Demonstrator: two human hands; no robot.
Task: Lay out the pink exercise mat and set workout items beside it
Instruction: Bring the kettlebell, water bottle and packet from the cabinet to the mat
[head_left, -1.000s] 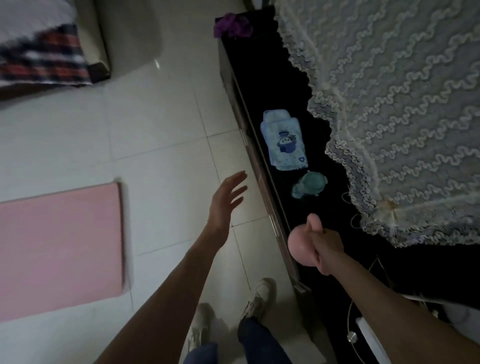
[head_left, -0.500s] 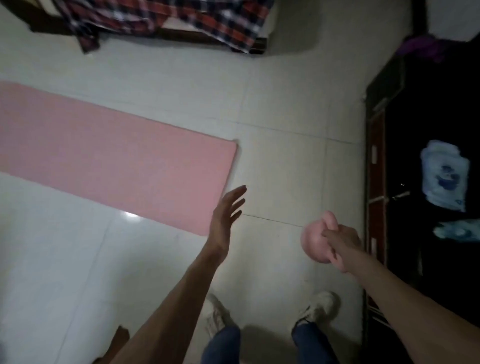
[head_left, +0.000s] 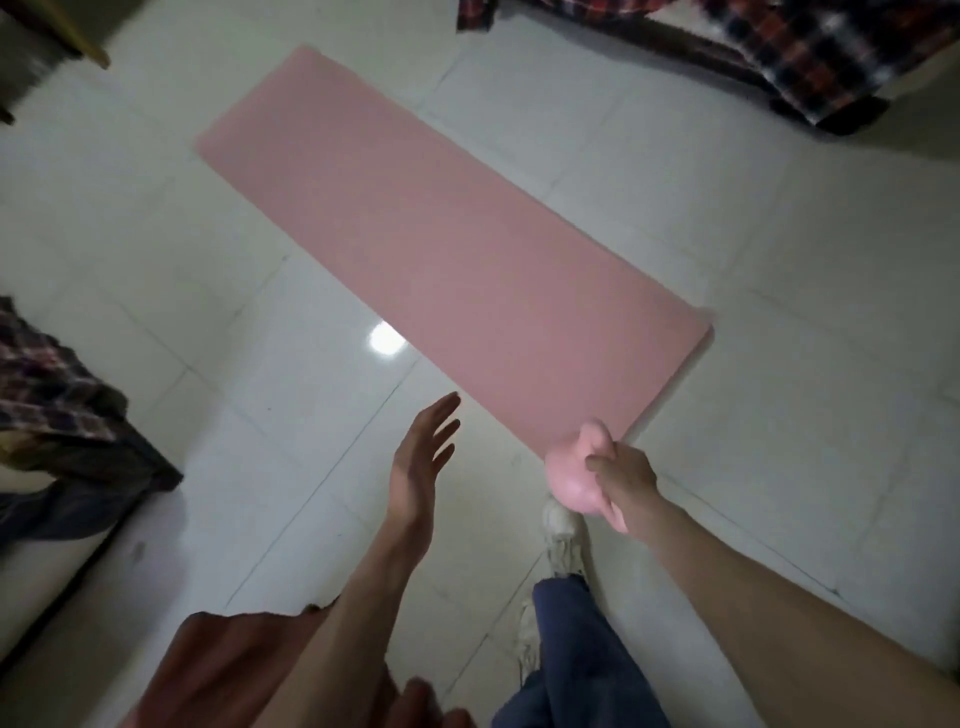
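The pink exercise mat (head_left: 447, 228) lies flat and unrolled on the white tiled floor, running diagonally from upper left to lower right. My right hand (head_left: 621, 478) is shut on a rounded pink workout item (head_left: 571, 475) with a knob on top, held in the air just over the mat's near corner. My left hand (head_left: 421, 457) is open, fingers spread, empty, hovering over bare tile left of that corner.
A bed with a plaid blanket (head_left: 810, 57) stands at the upper right. More plaid cloth on furniture (head_left: 47, 384) sits at the left edge. My white shoe (head_left: 563, 540) and blue trouser leg (head_left: 582, 654) are below the hands. A wooden leg (head_left: 78, 36) shows at top left.
My view has swung left, away from the dark cabinet, and the whole mat is now in sight. My right hand carried the pink item along to the mat's near corner. The left hand stays open.
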